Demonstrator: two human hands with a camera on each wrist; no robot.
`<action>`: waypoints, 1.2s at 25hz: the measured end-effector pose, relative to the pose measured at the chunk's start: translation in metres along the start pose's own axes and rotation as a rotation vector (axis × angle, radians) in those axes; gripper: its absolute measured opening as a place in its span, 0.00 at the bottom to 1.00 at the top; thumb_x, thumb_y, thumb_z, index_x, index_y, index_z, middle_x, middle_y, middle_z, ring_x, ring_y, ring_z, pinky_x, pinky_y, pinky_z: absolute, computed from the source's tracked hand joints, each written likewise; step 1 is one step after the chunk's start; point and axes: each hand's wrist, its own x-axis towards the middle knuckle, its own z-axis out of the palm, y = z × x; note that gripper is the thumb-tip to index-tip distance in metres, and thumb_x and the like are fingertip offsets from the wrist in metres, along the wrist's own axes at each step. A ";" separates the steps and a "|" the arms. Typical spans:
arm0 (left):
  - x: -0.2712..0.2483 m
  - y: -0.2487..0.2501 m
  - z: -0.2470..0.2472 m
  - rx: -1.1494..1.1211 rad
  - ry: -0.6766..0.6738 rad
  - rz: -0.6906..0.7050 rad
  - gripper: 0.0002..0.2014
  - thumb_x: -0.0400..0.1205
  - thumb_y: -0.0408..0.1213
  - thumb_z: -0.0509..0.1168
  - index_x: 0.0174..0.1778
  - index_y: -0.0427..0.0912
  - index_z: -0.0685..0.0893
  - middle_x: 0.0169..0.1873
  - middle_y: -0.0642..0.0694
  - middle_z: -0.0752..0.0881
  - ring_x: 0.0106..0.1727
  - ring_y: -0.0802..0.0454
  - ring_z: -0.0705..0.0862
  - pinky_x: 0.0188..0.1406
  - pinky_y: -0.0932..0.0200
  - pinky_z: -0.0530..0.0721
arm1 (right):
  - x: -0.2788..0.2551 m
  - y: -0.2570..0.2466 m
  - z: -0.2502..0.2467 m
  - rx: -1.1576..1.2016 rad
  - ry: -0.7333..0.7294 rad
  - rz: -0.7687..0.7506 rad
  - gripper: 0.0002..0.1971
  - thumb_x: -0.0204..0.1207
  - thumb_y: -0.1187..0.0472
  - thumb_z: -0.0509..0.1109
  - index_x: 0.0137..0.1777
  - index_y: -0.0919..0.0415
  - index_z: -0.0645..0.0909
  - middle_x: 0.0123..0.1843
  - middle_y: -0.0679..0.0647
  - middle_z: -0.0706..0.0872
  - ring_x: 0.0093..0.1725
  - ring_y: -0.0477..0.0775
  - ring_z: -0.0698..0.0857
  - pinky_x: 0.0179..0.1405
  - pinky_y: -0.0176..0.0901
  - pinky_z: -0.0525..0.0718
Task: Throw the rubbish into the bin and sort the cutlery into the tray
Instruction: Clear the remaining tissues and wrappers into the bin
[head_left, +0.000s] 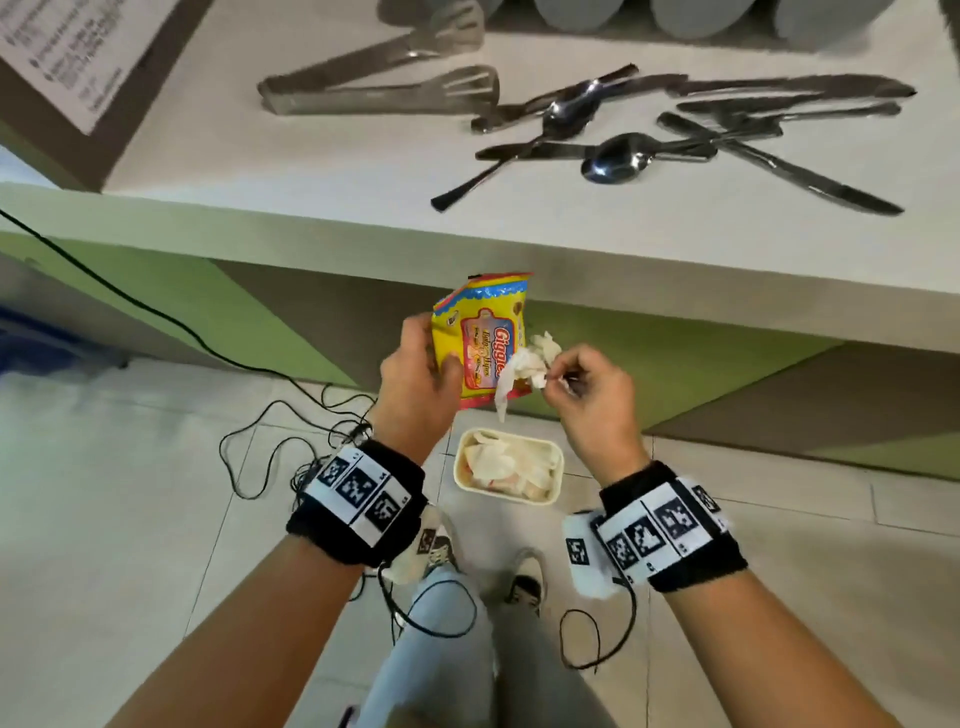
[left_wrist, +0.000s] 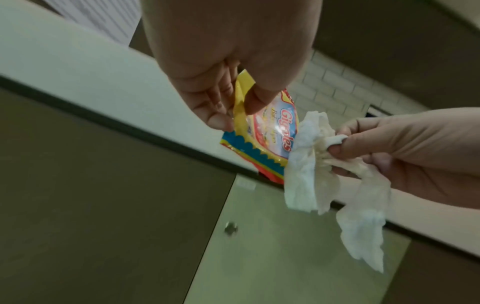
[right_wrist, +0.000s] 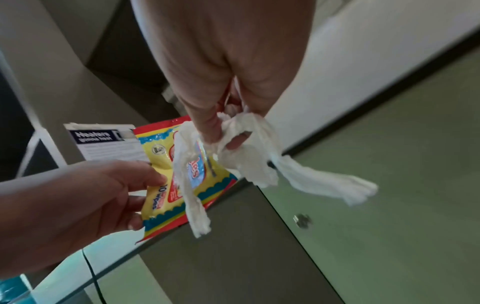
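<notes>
You have two hands in view, the left and the right. You hold one wrapper and one crumpled tissue. One bin stands on the floor. One pair of tongs lies on the surface, with at least two spoons; the blurred pile defies an exact count.

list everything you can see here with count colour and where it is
wipes packet: one, yellow with red and blue, held above the bin
tissue: one crumpled piece, white, beside the packet
bin: one, cream, on the floor, white rubbish inside
tongs: two, steel, counter left
cutlery pile: count unclear, steel spoons and knives crossed, counter right
counter: one, white
cables: black, on the floor
left hand: grips the packet
right hand: pinches the tissue
</notes>
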 end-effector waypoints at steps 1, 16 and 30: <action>-0.004 -0.015 0.012 0.031 -0.027 -0.022 0.15 0.77 0.31 0.60 0.60 0.38 0.73 0.44 0.40 0.90 0.43 0.39 0.90 0.42 0.42 0.89 | -0.001 0.020 0.004 0.016 -0.005 0.043 0.24 0.67 0.78 0.70 0.31 0.44 0.73 0.32 0.41 0.79 0.31 0.34 0.77 0.36 0.31 0.76; 0.003 -0.292 0.184 0.498 -0.490 -0.292 0.10 0.82 0.36 0.59 0.56 0.35 0.78 0.48 0.31 0.89 0.49 0.32 0.87 0.46 0.45 0.84 | 0.017 0.371 0.144 -0.142 0.052 0.581 0.09 0.64 0.84 0.66 0.39 0.78 0.85 0.45 0.68 0.82 0.42 0.59 0.83 0.52 0.40 0.78; 0.025 -0.405 0.317 0.858 -1.168 0.117 0.32 0.80 0.28 0.57 0.79 0.59 0.61 0.71 0.45 0.68 0.63 0.39 0.81 0.58 0.48 0.81 | 0.044 0.505 0.156 -0.587 -0.155 0.829 0.14 0.79 0.65 0.58 0.54 0.64 0.85 0.56 0.61 0.88 0.57 0.62 0.85 0.55 0.48 0.83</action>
